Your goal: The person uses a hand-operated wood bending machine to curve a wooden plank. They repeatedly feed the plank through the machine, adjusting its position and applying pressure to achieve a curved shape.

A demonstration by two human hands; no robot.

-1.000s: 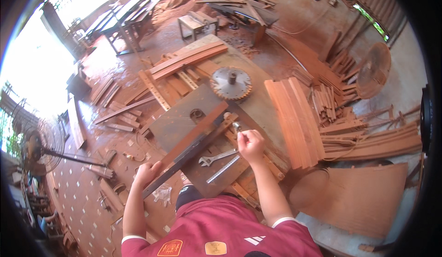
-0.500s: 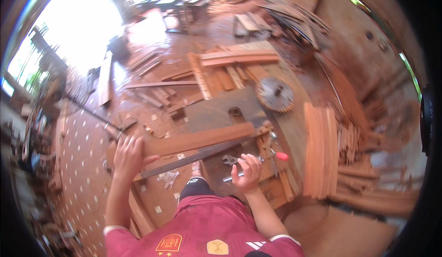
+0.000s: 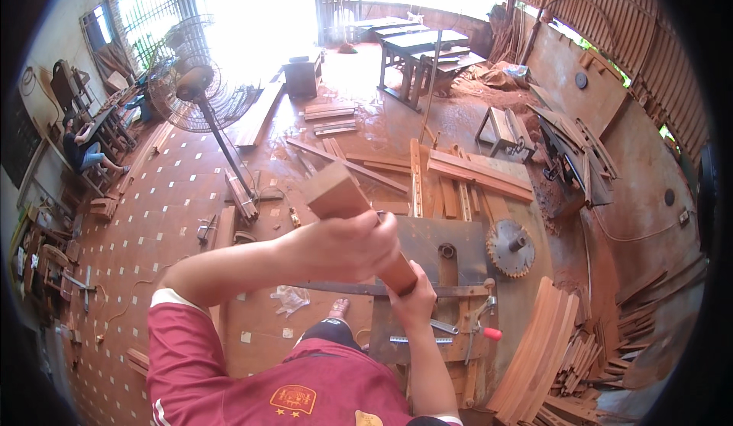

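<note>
A reddish-brown wooden board (image 3: 337, 192) is raised on a slant in front of me, one end toward the upper left. My left hand (image 3: 347, 244) is closed around its middle. Lower down, my right hand (image 3: 414, 296) grips the other end, its fingers partly hidden behind the wood. Beneath lies the saw table's dark metal top (image 3: 412, 235). A dark wooden bar (image 3: 458, 291) runs across its near side. By my right forearm lie a wrench (image 3: 443, 326) and a small ruler (image 3: 421, 340).
A round saw blade (image 3: 510, 248) rests at the table's right. Stacked boards (image 3: 537, 353) lie right of it, and more planks (image 3: 479, 175) beyond. A standing fan (image 3: 195, 82) is at the far left. Near the left wall sits another person (image 3: 84, 147).
The board has swung up from lying across the table to a raised slant. My left hand has moved right along with it. My right hand, formerly by the wrench, now grips the board's end.
</note>
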